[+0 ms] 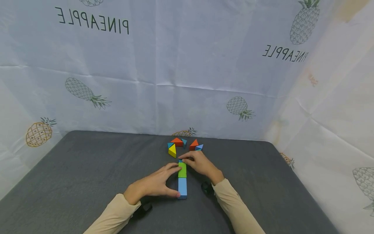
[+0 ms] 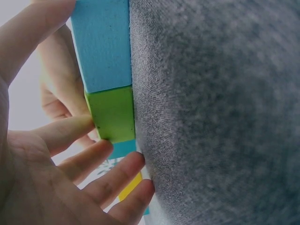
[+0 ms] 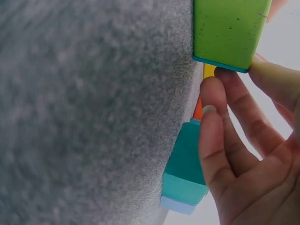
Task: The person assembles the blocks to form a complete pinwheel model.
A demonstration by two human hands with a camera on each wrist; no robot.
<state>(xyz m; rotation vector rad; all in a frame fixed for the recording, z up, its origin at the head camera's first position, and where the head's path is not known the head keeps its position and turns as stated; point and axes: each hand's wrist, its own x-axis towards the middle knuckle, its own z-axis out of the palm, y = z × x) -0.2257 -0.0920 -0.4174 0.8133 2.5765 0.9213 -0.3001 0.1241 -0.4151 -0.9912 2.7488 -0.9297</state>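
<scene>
While the word PINEAPPLE (image 1: 93,21) reads in mirror-reversed letters on the far left of the cloth (image 1: 190,48) and again on its right, a short row of blocks runs from near to far along the middle of the tabletop (image 1: 87,169). The blue block (image 1: 182,187) lies nearest, the green block (image 1: 182,170) meets its far end, and the teal block (image 2: 124,148) sits at the green one's far end.

From the left, the left hand (image 1: 157,182) touches the row with spread fingers: its thumb rests on the blue block, fingertips against the green. At the far end, the right hand (image 1: 201,164) pinches the teal block between thumb and fingers.

Beyond the row, the head view shows a yellow block (image 1: 172,151), a red block (image 1: 176,142) and other colored pieces near the cloth. It barely reveals the teal block, which the left wrist view shows below the green one. The right wrist view adds dark specks on the green face and the broad side of a teal wedge (image 3: 185,154).
</scene>
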